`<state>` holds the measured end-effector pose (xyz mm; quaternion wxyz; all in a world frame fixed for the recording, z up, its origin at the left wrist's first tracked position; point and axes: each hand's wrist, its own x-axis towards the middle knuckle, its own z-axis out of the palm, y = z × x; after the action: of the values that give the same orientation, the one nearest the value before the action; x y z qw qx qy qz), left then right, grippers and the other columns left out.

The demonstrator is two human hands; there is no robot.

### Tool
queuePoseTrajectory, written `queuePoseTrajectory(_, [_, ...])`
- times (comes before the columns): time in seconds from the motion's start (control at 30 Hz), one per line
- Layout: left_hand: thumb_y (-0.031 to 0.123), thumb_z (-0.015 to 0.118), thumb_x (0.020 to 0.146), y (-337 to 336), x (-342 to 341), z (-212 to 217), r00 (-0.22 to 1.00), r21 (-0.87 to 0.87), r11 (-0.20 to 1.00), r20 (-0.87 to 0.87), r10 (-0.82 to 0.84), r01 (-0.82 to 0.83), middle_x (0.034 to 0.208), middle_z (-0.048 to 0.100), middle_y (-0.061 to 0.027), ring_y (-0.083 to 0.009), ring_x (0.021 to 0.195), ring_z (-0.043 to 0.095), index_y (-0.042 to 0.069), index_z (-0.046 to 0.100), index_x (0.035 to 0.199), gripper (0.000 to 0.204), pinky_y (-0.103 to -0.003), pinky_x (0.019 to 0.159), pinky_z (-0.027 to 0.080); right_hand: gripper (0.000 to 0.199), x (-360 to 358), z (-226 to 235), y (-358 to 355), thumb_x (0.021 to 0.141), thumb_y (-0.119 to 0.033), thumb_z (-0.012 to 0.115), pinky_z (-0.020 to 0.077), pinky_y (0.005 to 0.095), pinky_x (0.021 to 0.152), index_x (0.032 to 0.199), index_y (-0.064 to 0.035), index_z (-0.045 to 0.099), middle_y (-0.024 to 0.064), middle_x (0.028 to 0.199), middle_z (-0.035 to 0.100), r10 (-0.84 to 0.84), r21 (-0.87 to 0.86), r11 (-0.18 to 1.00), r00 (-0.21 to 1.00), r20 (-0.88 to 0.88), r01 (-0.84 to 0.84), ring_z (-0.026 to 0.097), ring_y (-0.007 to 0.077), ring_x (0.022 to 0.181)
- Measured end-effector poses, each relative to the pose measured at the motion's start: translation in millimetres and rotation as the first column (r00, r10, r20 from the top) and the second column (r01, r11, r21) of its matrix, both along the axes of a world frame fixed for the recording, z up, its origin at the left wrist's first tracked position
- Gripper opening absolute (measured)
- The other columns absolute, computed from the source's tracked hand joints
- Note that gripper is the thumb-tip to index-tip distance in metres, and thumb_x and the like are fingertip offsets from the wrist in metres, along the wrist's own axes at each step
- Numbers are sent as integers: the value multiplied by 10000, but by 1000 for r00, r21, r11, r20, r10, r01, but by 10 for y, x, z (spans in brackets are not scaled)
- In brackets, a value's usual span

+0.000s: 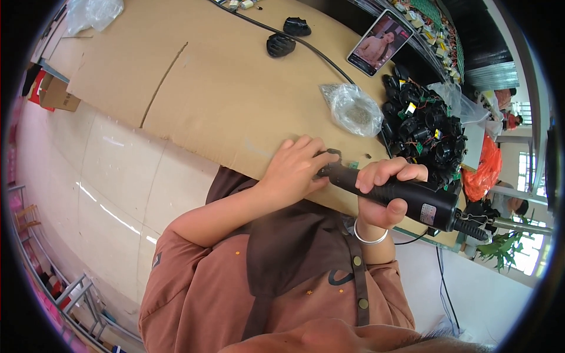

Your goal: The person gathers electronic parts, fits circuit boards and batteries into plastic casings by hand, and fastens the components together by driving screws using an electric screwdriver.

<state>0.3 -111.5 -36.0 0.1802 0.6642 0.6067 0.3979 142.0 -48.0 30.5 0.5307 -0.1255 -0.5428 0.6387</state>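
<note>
Black electric screwdriver (393,197) lies near the bench (194,88) front edge, tip on a small black part (329,157); your right hand (385,191) has its grip wrapped tight around the barrel. Your left hand (294,167) presses the part down, fingers curled on it. Behind: clear bag (355,109), heap of black parts (425,132), a phone (379,42) propped up.

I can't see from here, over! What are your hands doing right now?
Right hand gripping black electric screwdriver. Left hand steadying small black part at its tip. Pile of black parts close beside, not blocking.
</note>
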Motion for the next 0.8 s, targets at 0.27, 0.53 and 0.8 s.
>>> queuePoseTrajectory(0.27, [173,751,618,-14,0,-13,1000,-2,1000,14,8,-8,952,540,-14,-184,931,517,122,640,1034,434,-324,719,367,533,-57,56,-45,704,-305,797,484,334,518,974,-72,402,114,750,503,-46,-68,997,999,15,47,529,214,559])
queuePoseTrajectory(0.53, [166,752,604,6,20,-16,1000,20,1000,5,18,-18,942,539,-15,-184,917,525,115,638,1021,435,-323,706,368,523,-77,9,-8,719,-332,783,479,334,525,937,-74,384,102,732,487,-6,-58,998,999,51,9,518,197,556])
queuePoseTrajectory(0.8, [160,755,590,-30,43,-50,999,38,999,-4,39,-39,923,544,-5,-177,910,534,125,639,1024,451,-322,719,377,482,-100,-29,-40,763,-318,742,482,326,544,950,-68,374,101,735,485,-8,-13,1000,999,36,9,503,183,565])
